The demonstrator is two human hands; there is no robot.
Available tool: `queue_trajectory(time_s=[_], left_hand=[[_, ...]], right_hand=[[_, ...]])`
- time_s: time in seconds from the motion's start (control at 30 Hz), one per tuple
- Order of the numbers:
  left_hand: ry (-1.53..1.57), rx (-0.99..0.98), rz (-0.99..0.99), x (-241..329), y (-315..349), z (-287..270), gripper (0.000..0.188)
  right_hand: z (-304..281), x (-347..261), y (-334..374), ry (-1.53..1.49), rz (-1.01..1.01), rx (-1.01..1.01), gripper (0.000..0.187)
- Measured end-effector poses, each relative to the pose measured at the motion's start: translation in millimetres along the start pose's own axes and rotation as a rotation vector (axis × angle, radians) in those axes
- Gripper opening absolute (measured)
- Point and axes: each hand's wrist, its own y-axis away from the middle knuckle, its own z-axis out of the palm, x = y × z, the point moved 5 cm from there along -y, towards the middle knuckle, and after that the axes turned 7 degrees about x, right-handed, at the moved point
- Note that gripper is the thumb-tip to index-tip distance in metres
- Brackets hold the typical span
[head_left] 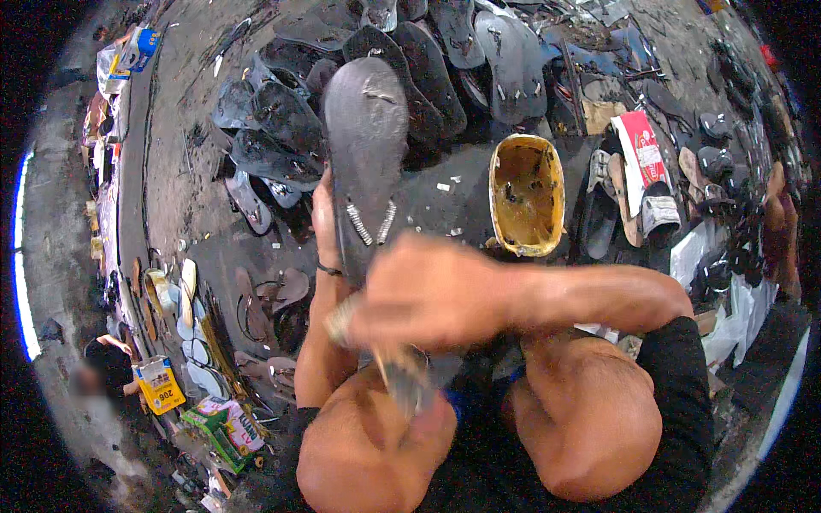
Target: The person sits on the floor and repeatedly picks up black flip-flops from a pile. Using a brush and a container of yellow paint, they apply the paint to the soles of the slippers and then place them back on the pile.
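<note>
A dark sandal sole [368, 128] with two silvery coiled strap pieces stands up in front of me. My left hand [324, 218] grips it at its left edge; most of those fingers are hidden behind the sole. Across the sole's lower end passes my right hand [432, 291], closed and smeared by motion. From that fist a blurred brush-like tool [395, 363] with a wood-coloured part sticks out toward my knees; its exact kind is unclear. To the right of the sole stands a yellow tub [528, 197], its inside stained with dark and brownish residue.
Dark soles [505, 68] lie heaped beyond the tub. At the right are finished-looking sandals [603, 205] and a red and white box [641, 154]. On the left sit more footwear [192, 308], a yellow packet [159, 385] and a green bag [224, 432]. Another person [107, 368] is at far left.
</note>
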Motion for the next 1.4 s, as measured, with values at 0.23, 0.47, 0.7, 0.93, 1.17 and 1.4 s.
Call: queue_trajectory(time_s=[0.23,0.47,0.7,0.93,1.17,1.4], left_hand=[[0.028,0.011,0.004,-3,-1,1,0.034],[-0.268,0.127,0.271,0,2,13,0.033],[0.257,-0.258,-0.146,-10,-45,-11,0.051],[-0.009,-0.222,-0.112,-25,-56,89,0.039],[-0.216,-0.391,-0.467,-176,-132,173,0.033],[-0.197,-0.091,-0.448,-271,-174,205,0.028]], right_hand=[[-72,42,-22,0.389,0.242,0.296,0.041],[-41,57,66,0.352,0.33,0.288,0.021],[-68,38,35,-0.02,0.531,0.162,0.026],[-92,25,115,-0.126,0.921,0.289,0.013],[-142,-24,217,0.134,1.46,0.661,0.025],[-152,-42,273,0.249,1.692,0.682,0.033]])
